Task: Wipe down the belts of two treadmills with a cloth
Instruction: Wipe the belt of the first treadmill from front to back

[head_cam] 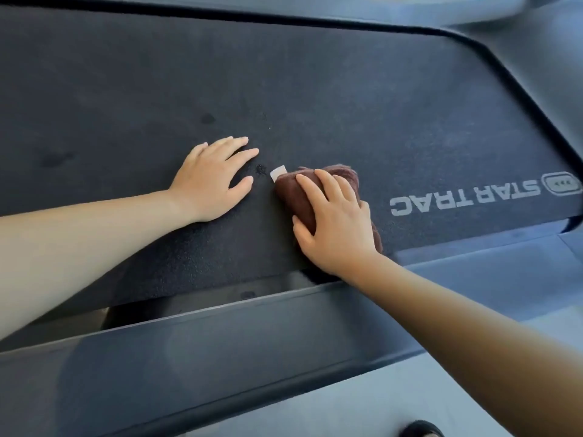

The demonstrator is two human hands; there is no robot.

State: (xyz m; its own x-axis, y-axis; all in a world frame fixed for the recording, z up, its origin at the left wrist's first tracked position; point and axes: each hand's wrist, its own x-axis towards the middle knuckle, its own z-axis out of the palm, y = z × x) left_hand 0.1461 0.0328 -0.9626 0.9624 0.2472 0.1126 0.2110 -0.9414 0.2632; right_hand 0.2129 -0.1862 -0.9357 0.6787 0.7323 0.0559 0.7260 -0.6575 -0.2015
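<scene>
With the left hand (211,179) flat on the dark textured treadmill belt (347,89), the right hand (336,223) presses the bunched brown terry cloth (291,193) by the belt's nearer edge — firm, overlapping strokes across the small dark spot (260,169) between the 2 hands should serve best.

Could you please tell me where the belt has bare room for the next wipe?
Free: the wide belt beyond both hands to its far edge, and the strip between brown cloth and STAR TRAC logo. Crowded: the gap between left hand and right hand, with the cloth's white tag and a dark spot.
</scene>
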